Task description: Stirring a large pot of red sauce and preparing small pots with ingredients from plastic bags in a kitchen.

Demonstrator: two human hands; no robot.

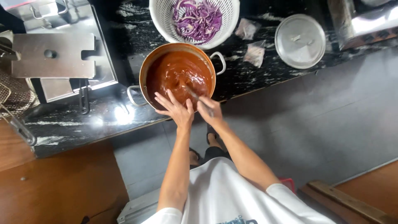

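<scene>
Head view: steel pot (137,93) with two loop handles sits on the black marbled counter (103,118), near its front edge, full of thick red-brown sauce (176,74). Left hand (176,108) rests at the pot's near rim, fingers spread, palm down, gripping nothing. Right hand (209,110) is curled tight around the handle of a stirring utensil (195,94); utensil is motion-blurred, head sunk in the sauce, so its kind is unclear.

Utensil's long axis runs diagonally, handle at the near-right by the right hand, working end pointing up-left into the middle of the pot. Pot's handles line up lower-left to upper-right.

Behind the pot, just touching or nearly so: white colander (166,27) holding shredded purple cabbage (198,18). Right of that, two small plastic bags (251,41) and a steel lid (300,41). Left: a metal fryer unit (54,56) and wire basket (12,97).

Risks, as a judgement: pot is full and close to the counter edge, so hard stirring could slop sauce over the rim onto the left hand's fingers or nudge the pot toward the floor.
</scene>
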